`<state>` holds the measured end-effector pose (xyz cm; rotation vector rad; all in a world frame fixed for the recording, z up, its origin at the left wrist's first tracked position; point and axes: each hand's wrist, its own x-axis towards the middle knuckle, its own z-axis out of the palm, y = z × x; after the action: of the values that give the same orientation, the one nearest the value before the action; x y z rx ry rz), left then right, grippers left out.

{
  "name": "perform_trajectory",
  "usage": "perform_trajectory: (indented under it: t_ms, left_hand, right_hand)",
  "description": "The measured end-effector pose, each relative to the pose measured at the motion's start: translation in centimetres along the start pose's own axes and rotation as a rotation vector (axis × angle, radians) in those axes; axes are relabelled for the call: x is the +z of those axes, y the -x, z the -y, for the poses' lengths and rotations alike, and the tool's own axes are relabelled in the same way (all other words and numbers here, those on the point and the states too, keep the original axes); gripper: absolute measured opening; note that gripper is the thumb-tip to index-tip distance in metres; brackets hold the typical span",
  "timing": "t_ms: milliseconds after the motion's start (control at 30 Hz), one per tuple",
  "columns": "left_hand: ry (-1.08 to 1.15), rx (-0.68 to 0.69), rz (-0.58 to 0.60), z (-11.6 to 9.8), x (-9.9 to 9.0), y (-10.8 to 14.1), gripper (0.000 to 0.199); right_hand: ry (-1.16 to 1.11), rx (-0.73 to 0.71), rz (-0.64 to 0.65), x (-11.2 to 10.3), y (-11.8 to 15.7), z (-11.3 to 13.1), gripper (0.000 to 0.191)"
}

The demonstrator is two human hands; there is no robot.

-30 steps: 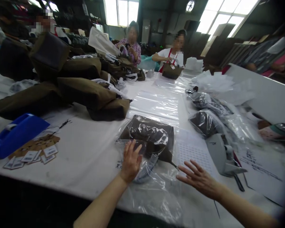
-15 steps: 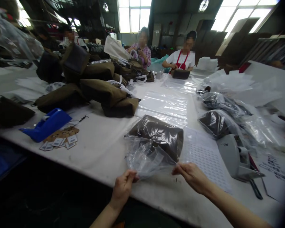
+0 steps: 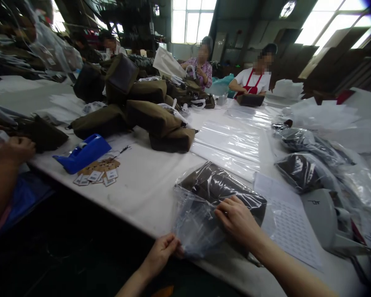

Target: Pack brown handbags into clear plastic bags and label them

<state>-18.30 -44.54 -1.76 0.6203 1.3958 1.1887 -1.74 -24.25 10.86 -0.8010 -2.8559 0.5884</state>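
A dark brown bag (image 3: 213,181) lies inside a clear plastic bag (image 3: 198,225) at the table's front edge. My left hand (image 3: 165,249) pinches the near left corner of the plastic's loose end. Over the near side of the brown bag is my right hand (image 3: 236,214), fingers bent together on the plastic where it meets the bag; its fingertips press or grip the film. To the right, partly under the wrapped bag, lies a printed sheet of labels (image 3: 289,218).
A blue tape dispenser (image 3: 85,154) and tags (image 3: 95,176) lie left, a grey dispenser (image 3: 324,218) right. Brown bags (image 3: 154,117) are piled behind, beside flat plastic bags (image 3: 228,144). Wrapped bags (image 3: 299,171) lie right. Another person's hand (image 3: 17,150) is far left; people work across the table.
My right hand has moved from the plastic's near right corner up onto the brown bag's near side. My left hand still holds its corner. The view has shifted, moving the scene rightward.
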Motion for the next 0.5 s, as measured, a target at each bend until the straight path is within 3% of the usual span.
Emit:
perform_trajectory:
  t_ms: [33, 100, 167, 200, 267, 367, 500]
  left_hand:
    - [-0.061, 0.033, -0.021, -0.5, -0.4, 0.5, 0.035]
    - [-0.251, 0.179, -0.194, -1.8, -0.6, 1.3, 0.028]
    - [-0.489, 0.453, -0.385, -3.4, 0.2, 1.2, 0.020]
    - [-0.616, 0.608, -0.412, -4.1, 1.0, 0.7, 0.022]
    - [-0.888, 0.836, -0.327, -4.9, 2.9, -1.3, 0.034]
    - [-1.236, 0.851, -0.261, -4.1, 5.0, -5.0, 0.050]
    - [-1.442, 0.761, -0.272, -1.7, 5.0, -7.7, 0.057]
  right_hand:
    - [0.031, 0.005, -0.008, 0.3, -0.9, -0.2, 0.025]
    - [0.083, 0.015, -0.004, 0.8, -2.2, -0.5, 0.022]
    - [0.108, 0.029, 0.002, 1.4, -3.0, -0.9, 0.012]
    - [0.113, 0.034, 0.000, 1.7, -3.2, -1.1, 0.006]
    - [0.127, 0.022, -0.011, 2.2, -3.5, -1.4, 0.002]
    - [0.177, -0.075, -0.006, 2.9, -3.9, -1.7, 0.012]
    - [0.231, -0.147, -0.031, 2.9, -3.9, -1.7, 0.017]
